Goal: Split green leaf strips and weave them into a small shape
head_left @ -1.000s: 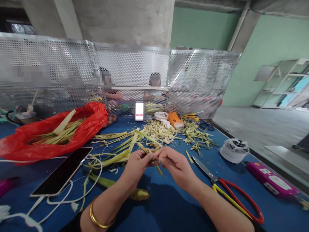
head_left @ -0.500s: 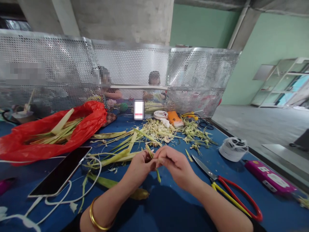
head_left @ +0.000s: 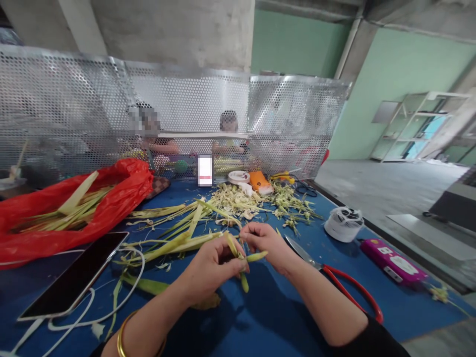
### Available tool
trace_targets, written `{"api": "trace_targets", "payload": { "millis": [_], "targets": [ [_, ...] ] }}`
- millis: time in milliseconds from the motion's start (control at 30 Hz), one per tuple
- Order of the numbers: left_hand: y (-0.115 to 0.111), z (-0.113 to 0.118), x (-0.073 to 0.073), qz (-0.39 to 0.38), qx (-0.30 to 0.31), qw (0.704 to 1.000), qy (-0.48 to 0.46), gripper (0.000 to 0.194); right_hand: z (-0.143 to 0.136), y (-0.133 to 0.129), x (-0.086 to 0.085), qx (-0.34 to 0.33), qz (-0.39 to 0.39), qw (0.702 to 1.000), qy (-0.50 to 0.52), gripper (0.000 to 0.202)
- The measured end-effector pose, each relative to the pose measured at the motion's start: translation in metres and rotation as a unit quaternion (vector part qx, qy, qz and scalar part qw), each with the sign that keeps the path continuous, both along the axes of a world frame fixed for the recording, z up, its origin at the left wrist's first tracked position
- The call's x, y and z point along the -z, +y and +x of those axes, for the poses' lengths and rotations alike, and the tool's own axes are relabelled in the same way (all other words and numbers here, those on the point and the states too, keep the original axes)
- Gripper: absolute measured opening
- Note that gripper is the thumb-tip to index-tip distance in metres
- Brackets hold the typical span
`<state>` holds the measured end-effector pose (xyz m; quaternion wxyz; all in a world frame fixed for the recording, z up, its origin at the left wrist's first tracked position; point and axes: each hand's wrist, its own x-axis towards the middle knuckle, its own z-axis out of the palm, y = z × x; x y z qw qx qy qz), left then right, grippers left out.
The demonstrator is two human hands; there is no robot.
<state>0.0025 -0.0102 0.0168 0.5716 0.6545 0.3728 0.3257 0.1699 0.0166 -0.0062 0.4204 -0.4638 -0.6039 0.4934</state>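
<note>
Yellow-green leaf strips [head_left: 257, 256] are sticking out of my left hand [head_left: 216, 263], pinched below frame centre; my right hand [head_left: 267, 244] is hovering beside it, grip unclear.

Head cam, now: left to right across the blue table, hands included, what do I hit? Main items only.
Red plastic bag → left hand → right hand → white roll → purple pack → small plant scrap.

Leaf strips [head_left: 256, 257] in left grip [head_left: 218, 262]
</note>
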Motion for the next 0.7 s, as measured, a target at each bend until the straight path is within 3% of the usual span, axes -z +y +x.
{"api": "trace_targets", "payload": {
  "millis": [133,233,367,467,533,700],
  "targets": [
    [0.005,-0.002,-0.001,0.030,-0.077,0.997,-0.002,0.016,0.000,-0.001,0.009,0.009,0.063,0.993,-0.097,0.015],
    [0.011,-0.005,-0.002,0.028,-0.169,0.985,0.001,0.017,0.000,-0.004,0.006,-0.011,0.118,0.979,-0.165,0.018],
    [0.020,-0.010,0.001,0.029,-0.267,0.963,0.008,0.025,-0.002,-0.013,-0.006,-0.039,0.215,0.966,-0.140,0.021],
    [0.023,-0.011,0.006,0.039,-0.272,0.961,0.021,0.027,-0.005,-0.020,-0.013,-0.058,0.289,0.953,-0.072,0.020],
    [0.022,-0.010,0.009,0.041,-0.247,0.968,0.026,0.026,-0.008,-0.023,-0.012,-0.076,0.289,0.953,-0.052,0.019],
    [0.020,-0.005,0.010,0.043,-0.209,0.976,0.034,0.022,-0.012,-0.029,-0.005,-0.106,0.327,0.932,-0.114,0.021]
  ]
}}
